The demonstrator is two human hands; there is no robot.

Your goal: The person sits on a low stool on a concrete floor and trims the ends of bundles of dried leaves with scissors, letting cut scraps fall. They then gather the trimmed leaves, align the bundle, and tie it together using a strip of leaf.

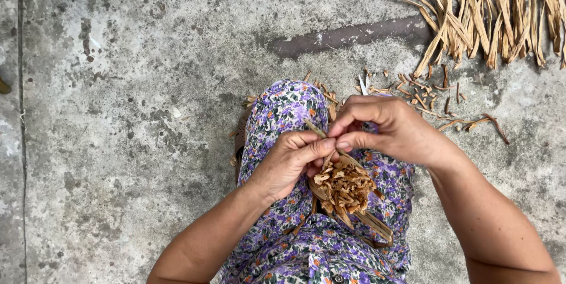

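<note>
Down from the head view: left hand (292,163) clamped around a small woven bundle of dried strips (345,188), steadying it over the lap in floral purple cloth (283,113); right hand (386,127) pinched shut on one strip end (315,129) at the bundle's top, likely for tension. Beyond the knees, loose dried strips (489,12) fanned on the concrete floor (130,83), cut scraps (436,98) just beside; open floor on the left.

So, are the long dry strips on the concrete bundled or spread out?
Spread out. The dry strips fan loosely side by side across the concrete floor, with no tie visible.
</note>
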